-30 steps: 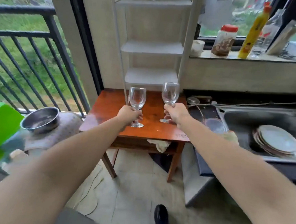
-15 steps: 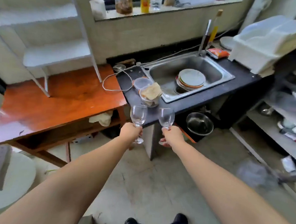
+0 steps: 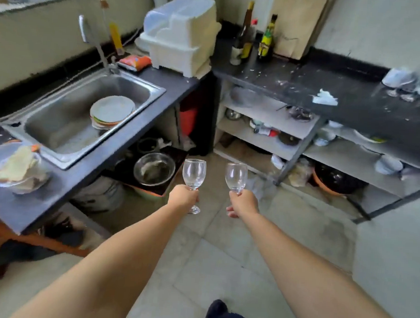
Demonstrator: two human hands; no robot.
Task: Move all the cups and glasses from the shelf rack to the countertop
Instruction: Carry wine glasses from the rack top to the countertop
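Observation:
My left hand [image 3: 183,197] grips the stem of a clear wine glass [image 3: 194,173], held upright over the floor. My right hand [image 3: 243,204] grips the stem of a second clear wine glass [image 3: 236,176], also upright, a little to the right of the first. Both glasses are empty. The dark countertop [image 3: 350,103] runs across the upper right. Blurred upturned glasses [image 3: 403,83] stand at its far right end. The shelf rack is out of view.
A steel sink [image 3: 66,123] with stacked plates [image 3: 111,111] lies at left. A white foam box [image 3: 179,36] and bottles [image 3: 266,40] stand in the corner. Open shelves [image 3: 268,115] with dishes sit under the countertop. A metal bowl [image 3: 154,169] rests low, below the sink.
The view has swung right, away from the wooden table and white rack, past the sink toward the dark countertop. Both hands have carried their glasses along, still upright.

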